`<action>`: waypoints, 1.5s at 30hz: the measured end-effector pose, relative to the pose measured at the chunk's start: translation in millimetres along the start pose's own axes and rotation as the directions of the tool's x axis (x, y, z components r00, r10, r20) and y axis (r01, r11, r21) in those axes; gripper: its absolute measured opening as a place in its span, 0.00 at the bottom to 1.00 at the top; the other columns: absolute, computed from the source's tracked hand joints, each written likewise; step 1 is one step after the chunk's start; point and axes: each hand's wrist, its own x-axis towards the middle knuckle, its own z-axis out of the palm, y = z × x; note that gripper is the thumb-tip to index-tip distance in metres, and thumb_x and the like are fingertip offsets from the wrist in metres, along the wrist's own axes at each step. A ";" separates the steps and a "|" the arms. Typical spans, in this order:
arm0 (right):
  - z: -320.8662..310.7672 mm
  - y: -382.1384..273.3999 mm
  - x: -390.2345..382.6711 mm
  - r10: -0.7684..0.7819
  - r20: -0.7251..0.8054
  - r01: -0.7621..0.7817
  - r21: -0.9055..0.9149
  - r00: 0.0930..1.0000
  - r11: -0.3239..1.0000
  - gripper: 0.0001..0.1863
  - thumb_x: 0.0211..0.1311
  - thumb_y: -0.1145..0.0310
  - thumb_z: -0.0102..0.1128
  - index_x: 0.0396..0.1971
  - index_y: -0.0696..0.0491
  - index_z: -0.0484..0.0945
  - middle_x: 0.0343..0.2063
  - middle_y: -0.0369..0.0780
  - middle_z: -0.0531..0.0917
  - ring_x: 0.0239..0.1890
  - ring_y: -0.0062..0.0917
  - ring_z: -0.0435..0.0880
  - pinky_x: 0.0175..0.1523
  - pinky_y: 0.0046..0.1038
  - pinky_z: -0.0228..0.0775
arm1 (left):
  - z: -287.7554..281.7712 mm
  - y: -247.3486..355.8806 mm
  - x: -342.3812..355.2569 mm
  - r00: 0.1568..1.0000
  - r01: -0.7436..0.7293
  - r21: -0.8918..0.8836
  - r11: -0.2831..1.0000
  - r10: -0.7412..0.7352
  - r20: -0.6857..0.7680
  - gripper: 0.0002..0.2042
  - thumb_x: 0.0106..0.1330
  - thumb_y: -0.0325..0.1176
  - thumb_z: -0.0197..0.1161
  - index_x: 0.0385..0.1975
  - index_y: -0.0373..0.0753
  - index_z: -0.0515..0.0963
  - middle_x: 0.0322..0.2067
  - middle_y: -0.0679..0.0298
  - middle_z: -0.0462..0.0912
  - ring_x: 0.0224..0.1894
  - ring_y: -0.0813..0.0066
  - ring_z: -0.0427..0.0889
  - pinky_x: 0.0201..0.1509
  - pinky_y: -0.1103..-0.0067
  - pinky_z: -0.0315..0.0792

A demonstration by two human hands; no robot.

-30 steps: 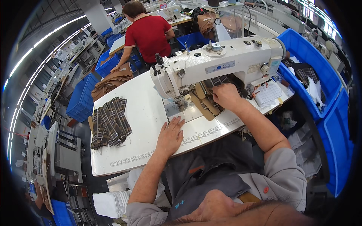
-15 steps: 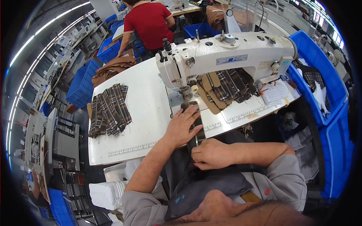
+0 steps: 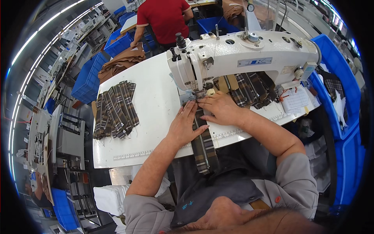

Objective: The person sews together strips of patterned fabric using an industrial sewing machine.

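A dark plaid fabric strip runs from the presser foot area of the white sewing machine down over the table's front edge. My left hand lies on the strip's left side, fingers stretched towards the needle and thumb across the cloth. From the right, my right hand rests flat with its fingertips close to the presser foot and its thumb by the strip's edge. Both hands press the cloth rather than grasp it. Fingers and machine head hide the strip's far end.
Plaid pieces with zippers lie stacked at the table's left. More plaid and tan pieces sit under the machine arm, beside a paper slip. Blue bins stand at right. Ahead, a person in red works near brown fabric.
My right hand has moved from the table's front edge up beside the needle, its fingers now extended. The strip's plaid length now shows hanging over the edge. The view has shifted slightly.
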 end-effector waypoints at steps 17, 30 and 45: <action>3.0 2.9 5.0 0.065 -0.091 -0.063 0.019 0.994 0.998 0.25 0.58 0.50 0.71 0.47 0.55 0.87 0.42 0.38 0.87 0.50 0.34 0.80 0.55 0.37 0.71 | 3.8 -13.1 9.9 0.996 -0.031 0.012 0.999 0.032 -0.083 0.45 0.67 0.60 0.65 0.71 0.25 0.65 0.73 0.43 0.66 0.78 0.51 0.62 0.81 0.59 0.56; -0.6 -0.5 3.6 0.094 -0.045 -0.091 0.047 0.995 0.995 0.26 0.56 0.51 0.72 0.47 0.55 0.86 0.46 0.39 0.86 0.52 0.36 0.81 0.56 0.39 0.71 | 4.8 -10.6 5.9 0.989 -0.049 -0.088 0.995 0.036 -0.147 0.38 0.63 0.52 0.72 0.65 0.27 0.74 0.67 0.46 0.75 0.72 0.52 0.71 0.78 0.60 0.62; 0.0 -1.1 4.5 0.103 -0.034 -0.101 0.062 0.994 0.993 0.26 0.55 0.53 0.72 0.49 0.55 0.86 0.48 0.38 0.86 0.52 0.36 0.81 0.57 0.39 0.71 | -2.9 -9.3 6.7 0.977 -0.063 -0.203 0.977 0.019 -0.212 0.25 0.60 0.42 0.78 0.52 0.32 0.84 0.59 0.53 0.84 0.66 0.55 0.80 0.68 0.66 0.77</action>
